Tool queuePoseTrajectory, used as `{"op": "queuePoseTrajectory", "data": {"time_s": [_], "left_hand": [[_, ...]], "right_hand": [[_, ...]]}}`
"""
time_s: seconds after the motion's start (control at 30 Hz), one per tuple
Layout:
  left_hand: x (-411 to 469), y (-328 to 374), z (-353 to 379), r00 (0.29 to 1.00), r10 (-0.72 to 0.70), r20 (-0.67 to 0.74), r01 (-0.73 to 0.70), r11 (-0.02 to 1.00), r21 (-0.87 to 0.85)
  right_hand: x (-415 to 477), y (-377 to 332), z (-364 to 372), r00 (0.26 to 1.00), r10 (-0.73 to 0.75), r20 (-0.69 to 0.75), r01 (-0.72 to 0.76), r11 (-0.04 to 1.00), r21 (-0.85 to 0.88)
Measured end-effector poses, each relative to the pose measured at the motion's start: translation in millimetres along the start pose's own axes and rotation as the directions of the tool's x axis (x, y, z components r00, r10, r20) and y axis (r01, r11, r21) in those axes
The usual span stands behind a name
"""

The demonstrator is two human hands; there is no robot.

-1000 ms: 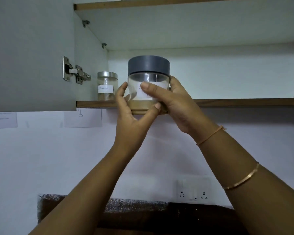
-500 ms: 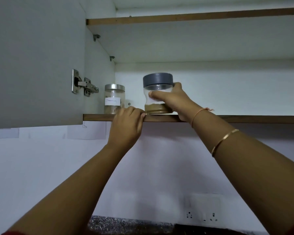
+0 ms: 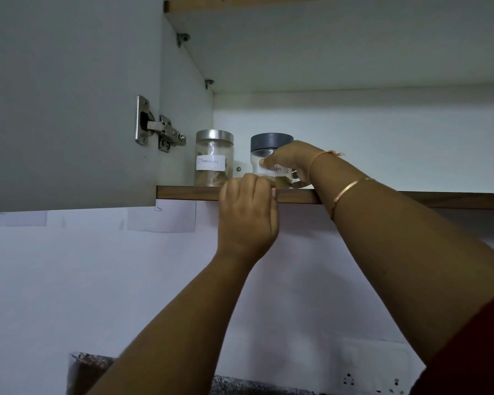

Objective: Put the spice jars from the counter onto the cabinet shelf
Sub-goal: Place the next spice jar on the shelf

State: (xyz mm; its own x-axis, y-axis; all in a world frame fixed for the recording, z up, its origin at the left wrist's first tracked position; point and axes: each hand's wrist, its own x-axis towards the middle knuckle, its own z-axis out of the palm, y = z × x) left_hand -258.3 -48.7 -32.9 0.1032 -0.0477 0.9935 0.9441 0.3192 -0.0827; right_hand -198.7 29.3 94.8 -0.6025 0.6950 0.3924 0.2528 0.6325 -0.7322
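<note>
A clear spice jar with a dark grey lid (image 3: 270, 143) stands on the cabinet shelf (image 3: 382, 198), holding brown powder and a white label. My right hand (image 3: 293, 159) is wrapped around its right side. Left of it stands a second jar with a silver lid (image 3: 214, 158), labelled cinnamon, a small gap away. My left hand (image 3: 247, 218) curls its fingers over the shelf's wooden front edge, just below and between the two jars.
The open cabinet door (image 3: 69, 101) with its metal hinge (image 3: 159, 132) hangs at the left. An upper shelf (image 3: 325, 0) spans the top. Shelf room stretches to the right of the jars. A wall socket (image 3: 374, 380) and dark counter edge (image 3: 92, 369) lie below.
The grey-lidded jar went from in front of the shelf edge onto the shelf, further back. My left hand let go of it and moved down to grip the shelf edge.
</note>
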Motion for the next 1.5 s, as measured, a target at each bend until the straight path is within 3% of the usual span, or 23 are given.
{"op": "queuePoseTrajectory", "data": {"time_s": [0.23,0.4,0.47,0.57,0.67,0.77,0.83,0.93,1.0,1.1,1.2,1.33,1.43,1.5], "left_hand": [[-0.3,-0.1,1.8,1.0,-0.01,-0.025,0.009,0.999,-0.038],[2.7,2.4,-8.5,0.996,-0.049,0.078,0.057,0.993,-0.106],[4.4,4.2,-13.7,0.99,-0.067,0.122,0.083,0.988,-0.128],[5.7,6.9,-24.4,0.976,-0.075,0.204,0.111,0.978,-0.175],[3.5,7.9,-36.6,0.96,-0.046,0.277,0.117,0.962,-0.248],[1.9,13.8,-55.3,0.931,-0.05,0.363,0.195,0.906,-0.375],[-4.0,19.9,-69.6,0.895,-0.097,0.435,0.304,0.846,-0.438],[-30.9,29.5,-92.1,0.813,-0.217,0.54,0.495,0.746,-0.445],[-55.6,35.1,-105.2,0.757,-0.29,0.585,0.58,0.71,-0.399],[-103.5,41.5,-125.9,0.668,-0.344,0.66,0.668,0.668,-0.328],[-171.0,48.8,-152.1,0.598,-0.257,0.759,0.632,0.733,-0.251],[-265.9,60.4,-188.2,0.324,-0.165,0.932,0.645,0.759,-0.09],[-317.2,63.1,-203.1,0.084,-0.188,0.978,0.676,0.732,0.083],[-339.2,61.7,-208.9,-0.027,-0.203,0.979,0.686,0.709,0.166]], "right_hand": [[12.5,-4.8,6.6,1.0,-0.014,0.007,0.015,0.993,-0.121],[-4.2,-2.0,6.7,0.999,0.018,0.047,-0.013,0.995,-0.098],[-17.6,-2.8,4.4,0.995,0.047,0.088,-0.029,0.98,-0.197],[-39.8,-3.3,-1.3,0.999,0.027,0.033,-0.014,0.94,-0.342],[-62.9,1.4,1.6,0.986,-0.136,-0.093,0.07,0.857,-0.511],[-87.6,18.2,11.6,0.898,-0.338,-0.282,0.124,0.809,-0.575],[-103.9,32.8,20.0,0.819,-0.466,-0.335,0.187,0.769,-0.612],[-129.0,61.7,35.2,0.743,-0.601,-0.295,0.245,0.654,-0.715],[-149.1,83.8,49.7,0.737,-0.611,-0.29,0.275,0.663,-0.696],[-185.1,125.3,81.2,0.814,-0.521,-0.256,0.312,0.764,-0.565],[-223.8,179.2,117.2,0.938,-0.329,-0.112,0.258,0.875,-0.409],[-285.7,252.9,158.6,0.994,0.001,0.108,0.035,0.944,-0.327],[-329.0,293.8,183.1,0.947,0.181,0.267,-0.063,0.915,-0.398],[-352.3,308.8,194.0,0.905,0.26,0.337,-0.109,0.907,-0.407]]}}
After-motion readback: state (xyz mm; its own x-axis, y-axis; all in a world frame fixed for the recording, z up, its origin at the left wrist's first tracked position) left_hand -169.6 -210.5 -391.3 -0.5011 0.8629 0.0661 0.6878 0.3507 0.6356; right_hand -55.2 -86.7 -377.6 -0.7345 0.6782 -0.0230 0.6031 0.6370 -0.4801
